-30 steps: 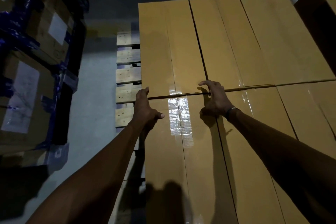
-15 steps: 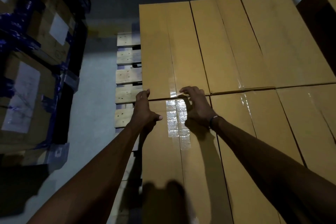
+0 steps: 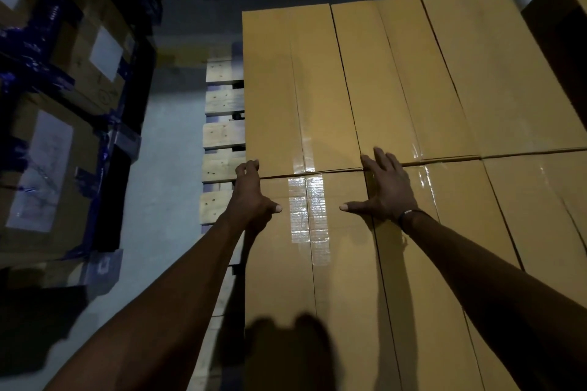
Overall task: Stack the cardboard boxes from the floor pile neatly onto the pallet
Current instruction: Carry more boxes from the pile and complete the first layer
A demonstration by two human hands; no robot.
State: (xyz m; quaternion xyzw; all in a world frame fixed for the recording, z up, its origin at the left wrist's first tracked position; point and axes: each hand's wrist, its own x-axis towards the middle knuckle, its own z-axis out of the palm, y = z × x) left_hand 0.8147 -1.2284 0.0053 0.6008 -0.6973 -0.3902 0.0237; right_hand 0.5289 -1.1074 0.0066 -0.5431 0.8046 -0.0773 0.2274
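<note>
The near-left box (image 3: 305, 263) already sits on the pallet (image 3: 222, 133), butted against the far row — the step looks like squaring it up. The left hand (image 3: 251, 197) curls its fingers over the box's far left corner; the right hand (image 3: 384, 190) lies flat, fingers spread across the seam. Next probably calls for a small nudge to close that seam evenly.
</note>
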